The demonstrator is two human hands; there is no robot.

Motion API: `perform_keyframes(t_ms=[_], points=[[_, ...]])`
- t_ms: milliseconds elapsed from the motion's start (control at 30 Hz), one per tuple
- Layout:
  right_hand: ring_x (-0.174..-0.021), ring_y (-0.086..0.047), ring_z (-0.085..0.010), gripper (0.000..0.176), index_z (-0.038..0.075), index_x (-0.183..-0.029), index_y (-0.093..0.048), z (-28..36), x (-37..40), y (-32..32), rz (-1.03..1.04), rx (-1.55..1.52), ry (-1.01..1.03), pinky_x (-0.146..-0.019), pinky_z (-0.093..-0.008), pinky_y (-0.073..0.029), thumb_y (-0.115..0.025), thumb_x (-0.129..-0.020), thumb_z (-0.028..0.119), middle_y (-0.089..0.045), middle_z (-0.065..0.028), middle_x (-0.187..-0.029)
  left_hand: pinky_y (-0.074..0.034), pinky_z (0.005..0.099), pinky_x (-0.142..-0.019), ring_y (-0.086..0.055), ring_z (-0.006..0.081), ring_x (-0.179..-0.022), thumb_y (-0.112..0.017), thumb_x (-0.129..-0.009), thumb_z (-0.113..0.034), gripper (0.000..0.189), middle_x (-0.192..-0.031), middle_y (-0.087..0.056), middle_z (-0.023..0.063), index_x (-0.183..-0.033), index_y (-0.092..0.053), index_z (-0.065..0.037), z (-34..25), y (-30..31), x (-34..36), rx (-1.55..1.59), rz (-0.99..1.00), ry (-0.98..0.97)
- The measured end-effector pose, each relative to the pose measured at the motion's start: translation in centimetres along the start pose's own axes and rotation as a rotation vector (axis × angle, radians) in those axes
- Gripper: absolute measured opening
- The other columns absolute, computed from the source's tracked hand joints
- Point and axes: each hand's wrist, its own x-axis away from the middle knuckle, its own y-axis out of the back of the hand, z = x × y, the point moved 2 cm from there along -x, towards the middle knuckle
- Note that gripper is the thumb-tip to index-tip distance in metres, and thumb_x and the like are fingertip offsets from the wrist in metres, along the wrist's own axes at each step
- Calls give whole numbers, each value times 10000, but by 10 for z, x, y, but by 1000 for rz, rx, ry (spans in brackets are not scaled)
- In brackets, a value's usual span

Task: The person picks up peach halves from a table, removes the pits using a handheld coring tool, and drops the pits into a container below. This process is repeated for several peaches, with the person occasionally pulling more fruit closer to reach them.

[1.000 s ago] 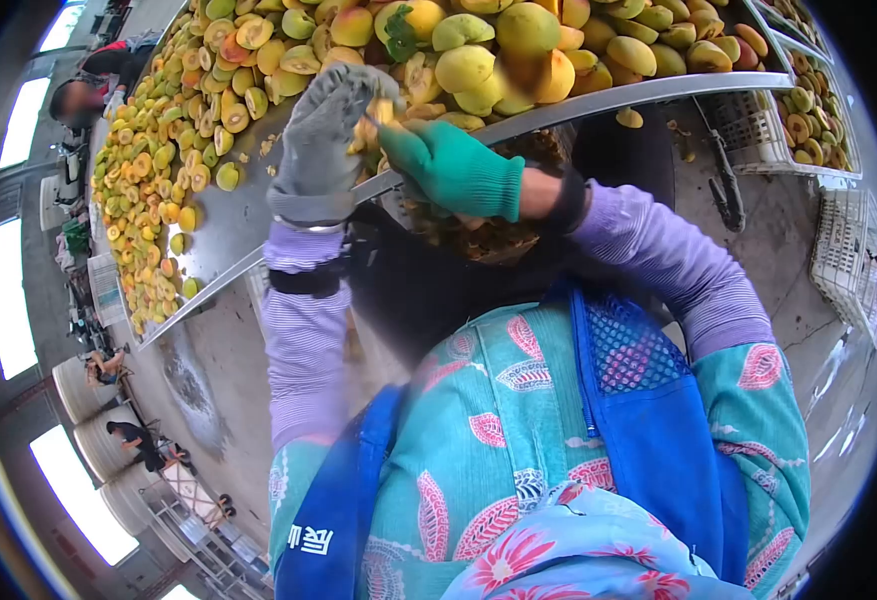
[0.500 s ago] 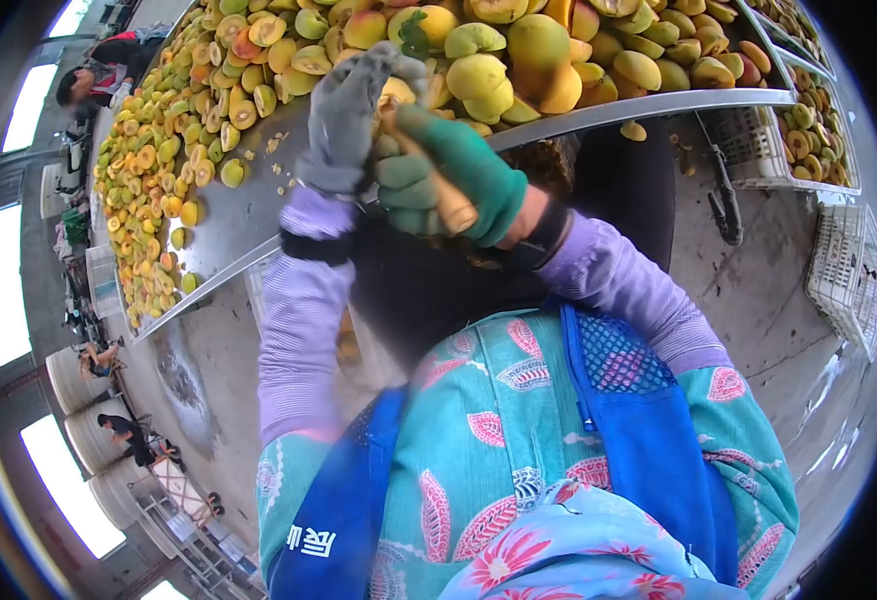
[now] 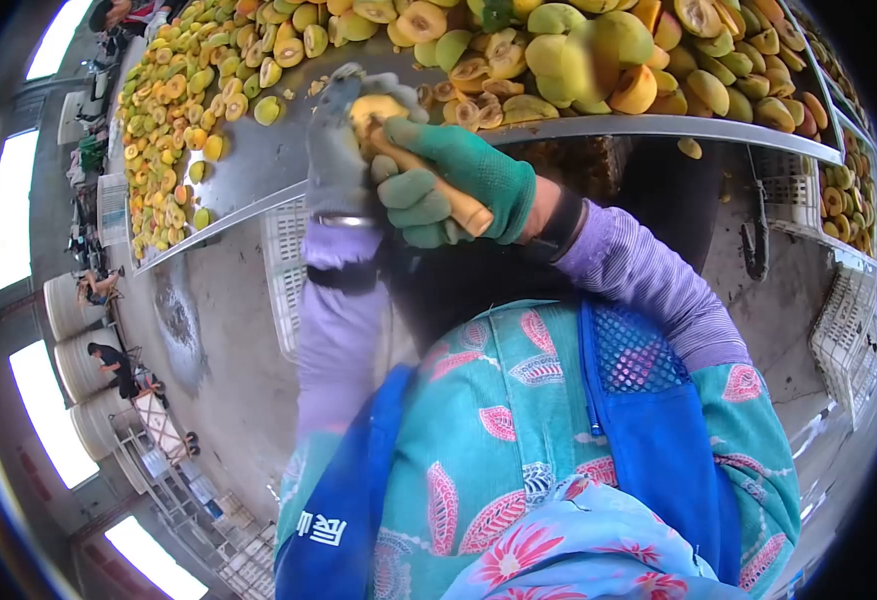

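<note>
Steel shows on the bare part of the table (image 3: 248,160) that I view from afar through the head camera, with cut fruit (image 3: 168,180) strewn over its left part. Next comes the left hand (image 3: 338,150), grey-gloved and blurred, above the table's near edge, its fingers curled around a yellow fruit (image 3: 378,106); I cannot tell exactly where the fingertips press. The relation I judge decisive is the slant of the wooden handle (image 3: 465,208): its long axis runs from the fruit, over the table's near edge, back toward the wearer. The right hand (image 3: 468,180), green-gloved, is closed around it, thumb along the top. The fruit sits in the left hand, the nearer one, and just beyond the right thumb, tableward. Whatever tips the handle is hidden from me. A heap of fruit (image 3: 633,90) covers the table's right part.
</note>
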Motion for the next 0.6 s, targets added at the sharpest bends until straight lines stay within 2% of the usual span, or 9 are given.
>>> perform_keyframes(t_ms=[100,133,167,233,267,400,500,533,600], points=[[-459,-409,-60,346,144,-872,-526,-12,-4,-8,101,45,-106,-435,-240,-317,-413,-988,449,-436,72,-564,-521,364,-591,-610,275,-720,-575,-899,-384,320,-836,-623,136,-900,-591,-65,-5,9,32,104,-217,-111],[-463,-411,-63,352,142,-876,-527,-16,-6,-11,62,89,-117,-433,-243,-317,-412,-987,455,-435,73,-568,-520,370,-577,-607,277,-709,-563,-906,-391,327,-829,-624,137,-941,-578,-66,-4,17,40,142,-258,-134],[-466,-413,-67,358,140,-881,-527,-21,-9,-13,28,131,-131,-432,-247,-317,-411,-986,461,-434,73,-571,-526,364,-583,-612,275,-702,-555,-910,-385,328,-815,-625,140,-943,-575,-59,-6,19,42,117,-242,-121],[-471,-410,-72,364,139,-882,-526,-29,-13,-12,186,-43,-122,-429,-256,-316,-396,-991,461,-434,72,-586,-537,351,-596,-621,270,-688,-540,-919,-374,330,-788,-629,147,-947,-570,-46,-11,21,46,63,-203,-87],[-473,-409,-74,367,138,-882,-525,-31,-14,-11,256,-126,-110,-428,-261,-315,-388,-993,461,-435,71,-593,-529,356,-584,-610,283,-656,-522,-926,-380,348,-777,-624,170,-934,-564,-35,-15,19,42,-39,-109,-161],[-482,-386,-68,365,139,-846,-501,-29,-20,-16,541,-349,-51,-445,-257,-314,-359,-1005,435,-439,77,-628,-529,360,-604,-612,299,-738,-491,-941,-433,404,-863,-626,187,-958,-576,-38,-21,11,31,100,79,-188],[-486,-389,-64,368,136,-835,-495,-23,-20,-21,488,-347,-114,-455,-252,-320,-365,-1004,435,-433,78,-621,-544,359,-654,-614,299,-775,-501,-940,-436,378,-912,-629,165,-977,-585,-69,-22,15,37,296,51,-97],[-478,-390,-68,371,128,-841,-504,-26,-18,-24,445,-338,-142,-451,-255,-321,-372,-1001,436,-430,77,-609,-559,360,-674,-617,289,-761,-534,-933,-403,308,-910,-634,134,-989,-588,-105,-19,19,48,215,-120,-166],[-469,-385,-72,369,121,-860,-515,-35,-14,-23,369,-312,-193,-446,-253,-318,-380,-999,435,-428,75,-601,-560,377,-655,-603,280,-804,-549,-926,-373,268,-917,-626,121,-964,-593,-112,-14,20,65,303,-220,-122]])
